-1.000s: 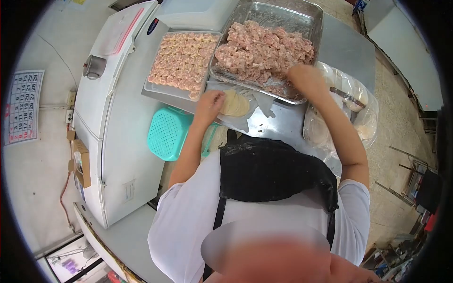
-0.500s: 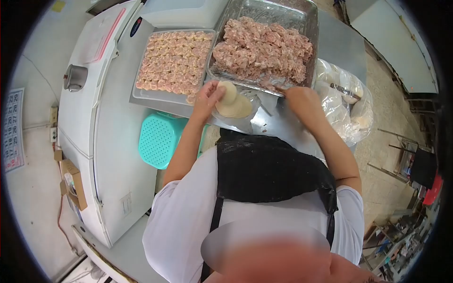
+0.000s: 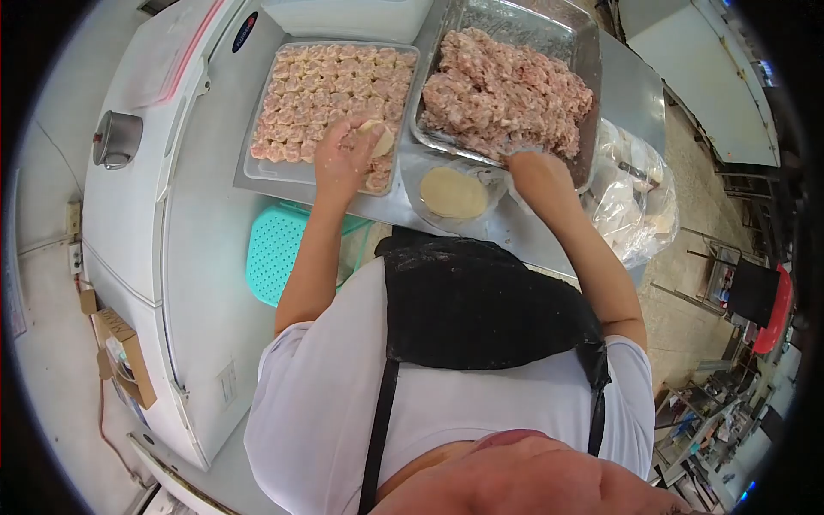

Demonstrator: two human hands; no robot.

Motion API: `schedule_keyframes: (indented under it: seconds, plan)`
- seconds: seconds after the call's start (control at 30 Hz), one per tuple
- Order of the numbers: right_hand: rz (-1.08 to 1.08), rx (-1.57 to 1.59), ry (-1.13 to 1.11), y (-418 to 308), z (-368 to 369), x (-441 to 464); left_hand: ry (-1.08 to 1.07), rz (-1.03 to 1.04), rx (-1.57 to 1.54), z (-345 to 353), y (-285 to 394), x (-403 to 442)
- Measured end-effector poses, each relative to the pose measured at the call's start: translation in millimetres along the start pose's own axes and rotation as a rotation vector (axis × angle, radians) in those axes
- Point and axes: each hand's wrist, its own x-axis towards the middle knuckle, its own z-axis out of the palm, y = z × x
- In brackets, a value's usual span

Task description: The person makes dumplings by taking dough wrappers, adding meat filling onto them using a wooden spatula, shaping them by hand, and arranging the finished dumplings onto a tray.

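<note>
My left hand (image 3: pixel 343 159) holds a round pale dough wrapper (image 3: pixel 379 140) over the lower right part of a clear tray (image 3: pixel 283 170) filled with rows of small meat dumplings (image 3: pixel 335 86). A stack of round wrappers (image 3: pixel 453 192) lies on plastic at the metal table's front edge, between my hands. My right hand (image 3: pixel 539 176) is closed at the near rim of a deep metal pan (image 3: pixel 566 26). Whatever its fingers hold is hidden. Ground meat (image 3: pixel 506 94) is heaped in the pan.
To the right of the pan lies a plastic bag (image 3: pixel 635 206) with pale round things in it. A turquoise stool (image 3: pixel 275 253) stands below the table's left edge. On the white freezer (image 3: pixel 120 223) at the left is a metal cup (image 3: pixel 118 139). A clear container (image 3: pixel 352 19) stands behind the tray.
My left hand has lifted a wrapper off the stack and carried it left over the dumpling tray. My right hand has drawn back from inside the pan to its near rim.
</note>
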Motion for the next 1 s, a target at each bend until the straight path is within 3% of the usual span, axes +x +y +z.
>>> schedule_keyframes:
  seconds: [0.07, 0.13, 0.17, 0.23, 0.27, 0.33, 0.37, 0.4, 0.47, 0.53, 0.6, 0.67, 0.73, 0.8, 0.9, 1.0]
  plan:
    - [-0.015, 0.0, -0.008, -17, 4, 16, 0.015, -0.087, -0.026, -9, -5, 4]
    - [-0.037, 0.026, -0.011, -30, 6, 30, 0.098, -0.315, -0.486, -14, -9, 7]
    - [-0.043, 0.023, -0.012, -30, 13, 34, 0.104, -0.315, -0.489, -17, -11, 9]
    - [-0.076, 0.084, 0.001, -22, 25, 40, -0.031, -0.452, -1.175, -19, -12, 16]
    - [-0.074, 0.08, 0.006, -17, 21, 41, -0.034, -0.447, -1.178, -17, -7, 17]
    - [0.029, 0.423, -0.125, -2, 10, 38, -0.057, -0.393, -0.754, -6, 7, 16]
    - [0.044, 0.653, -0.08, 4, 11, 30, -0.064, -0.387, -0.761, 1, 9, 19]
    - [0.049, 0.646, -0.075, 2, -1, 25, -0.115, -0.448, -0.882, 8, 9, 24]
    - [0.401, 0.974, -0.169, 2, -28, 14, -0.179, -0.507, -1.007, 30, 13, 35]
    - [0.409, 1.103, -0.061, 5, -33, 6, -0.279, -0.552, -1.384, 62, 24, 45]
    - [0.361, 1.215, 0.148, 8, -37, 6, -0.301, -0.598, -1.357, 88, 58, 48]
    - [0.327, 1.19, 0.184, 11, -28, 4, -0.374, -0.624, -1.561, 109, 84, 49]
    - [0.297, 0.986, 0.382, 9, -10, 1, -0.397, -0.671, -1.61, 125, 92, 57]
    - [0.267, 0.915, 0.361, 12, -36, -17, -0.303, -0.703, -1.621, 131, 98, 59]
    - [0.186, 0.324, 0.101, 31, -68, -44, -0.295, -0.678, -1.628, 149, 83, 50]
    - [0.208, 0.215, 0.245, 23, -78, -58, -0.222, -0.685, -1.562, 158, 100, 39]
